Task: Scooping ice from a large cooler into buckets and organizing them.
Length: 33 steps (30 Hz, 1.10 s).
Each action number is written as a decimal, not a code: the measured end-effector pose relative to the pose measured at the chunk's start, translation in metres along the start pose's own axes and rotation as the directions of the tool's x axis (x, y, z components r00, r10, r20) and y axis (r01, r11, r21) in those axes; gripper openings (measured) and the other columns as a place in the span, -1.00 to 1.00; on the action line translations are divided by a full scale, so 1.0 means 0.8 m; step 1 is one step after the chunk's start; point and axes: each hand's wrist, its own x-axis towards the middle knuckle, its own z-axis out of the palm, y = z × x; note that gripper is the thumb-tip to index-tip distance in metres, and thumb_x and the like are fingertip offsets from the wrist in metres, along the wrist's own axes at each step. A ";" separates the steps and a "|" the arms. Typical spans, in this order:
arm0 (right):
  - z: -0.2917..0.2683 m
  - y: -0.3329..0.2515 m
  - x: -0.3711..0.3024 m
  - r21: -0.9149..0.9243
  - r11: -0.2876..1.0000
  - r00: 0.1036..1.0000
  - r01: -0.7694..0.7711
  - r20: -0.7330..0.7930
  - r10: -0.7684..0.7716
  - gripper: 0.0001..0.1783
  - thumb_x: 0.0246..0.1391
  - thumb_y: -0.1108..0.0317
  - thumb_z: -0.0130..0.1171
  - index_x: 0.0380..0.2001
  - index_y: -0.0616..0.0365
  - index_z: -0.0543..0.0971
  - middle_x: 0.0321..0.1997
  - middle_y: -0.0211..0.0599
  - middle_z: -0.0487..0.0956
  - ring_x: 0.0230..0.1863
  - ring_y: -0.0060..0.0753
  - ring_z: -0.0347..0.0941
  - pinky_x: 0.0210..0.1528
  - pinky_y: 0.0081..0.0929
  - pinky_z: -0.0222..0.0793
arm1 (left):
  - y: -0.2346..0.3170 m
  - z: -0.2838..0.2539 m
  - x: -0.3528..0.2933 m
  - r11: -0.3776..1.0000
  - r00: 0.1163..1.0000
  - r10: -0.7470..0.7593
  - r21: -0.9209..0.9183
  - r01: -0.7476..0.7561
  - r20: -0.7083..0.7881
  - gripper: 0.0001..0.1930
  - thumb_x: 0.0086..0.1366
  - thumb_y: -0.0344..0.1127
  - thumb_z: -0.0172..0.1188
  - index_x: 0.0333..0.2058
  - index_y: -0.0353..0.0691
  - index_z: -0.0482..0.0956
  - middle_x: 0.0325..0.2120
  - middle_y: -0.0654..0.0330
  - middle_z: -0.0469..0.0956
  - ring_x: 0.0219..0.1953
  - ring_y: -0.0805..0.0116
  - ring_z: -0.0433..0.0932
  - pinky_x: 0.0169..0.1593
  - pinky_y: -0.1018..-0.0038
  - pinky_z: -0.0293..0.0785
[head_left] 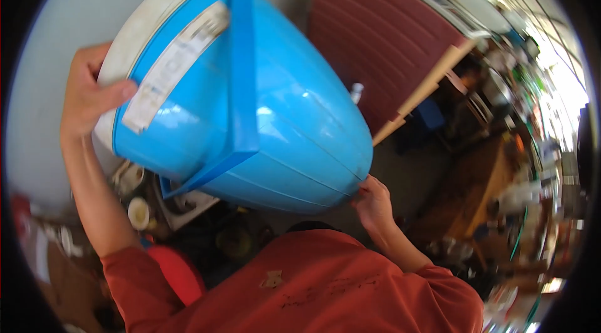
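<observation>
A large blue plastic bucket [300, 120] is held up in front of me, tilted on its side. Its white lid or rim [138, 26] points to the upper left, and its base to the lower right. A blue handle [243, 70] crosses its body, and a worn white label [172, 73] is stuck near the rim. My left hand [91, 92] grips the white edge, thumb on the near side and fingers behind it. At the base, my right hand [374, 203] is closed against the bottom edge, its fingertips partly hidden.
A dark red ribbed panel [369, 39] with a wooden edge stands beyond the bucket. Below left are a metal sink or tray [188, 208] and a red round thing [178, 273]. A wooden board or cabinet [472, 189] and blurred clutter fill the right side.
</observation>
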 end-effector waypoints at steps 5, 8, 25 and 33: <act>-0.005 -0.008 0.012 -0.128 0.986 0.969 -0.103 0.210 0.129 -0.91 -0.04 0.35 0.12 -0.38 -0.05 0.52 -0.22 -0.55 0.46 -0.11 -0.50 0.27 -0.04 -0.14 0.17 | 0.061 -0.006 -0.086 0.992 0.979 -0.074 0.082 0.091 -0.191 -0.40 -0.04 -0.22 0.50 -0.06 -0.48 0.59 -0.28 0.18 0.66 -0.25 0.52 0.58 -0.11 0.60 0.47; 0.015 0.004 0.019 -0.150 0.971 0.937 -0.187 0.269 0.222 -0.67 -0.07 0.40 0.16 -0.15 0.05 0.44 -0.21 -0.50 0.45 -0.13 -0.51 0.30 -0.09 -0.23 0.13 | 0.090 -0.015 -0.123 0.978 0.965 -0.151 0.111 0.178 -0.213 -0.41 -0.04 -0.25 0.51 -0.06 -0.49 0.58 -0.28 0.18 0.65 -0.26 0.52 0.58 -0.11 0.59 0.48; 0.122 0.212 0.106 -0.551 0.633 0.541 -0.544 0.346 0.766 -0.67 -0.24 0.13 -0.05 -0.39 0.10 0.36 -0.04 -0.10 0.43 0.04 -0.07 0.32 0.29 0.10 -0.05 | 0.150 0.048 -0.249 0.691 0.801 -0.433 0.419 0.589 -0.413 -0.66 -0.08 -0.37 0.44 -0.33 -0.46 0.59 -0.52 0.22 0.57 -0.41 0.59 0.47 -0.30 0.55 0.42; 0.096 0.295 0.168 -0.681 0.400 0.353 -0.614 0.216 0.910 -0.58 -0.18 0.11 -0.09 -0.31 0.17 0.49 -0.29 -0.23 0.51 -0.23 -0.21 0.41 0.01 -0.12 0.28 | 0.162 0.196 -0.244 0.528 0.764 -0.320 0.564 0.635 -0.561 -0.70 -0.18 -0.37 0.45 -0.52 -0.34 0.50 -0.72 0.06 0.40 -0.69 0.10 0.45 -0.54 0.36 0.35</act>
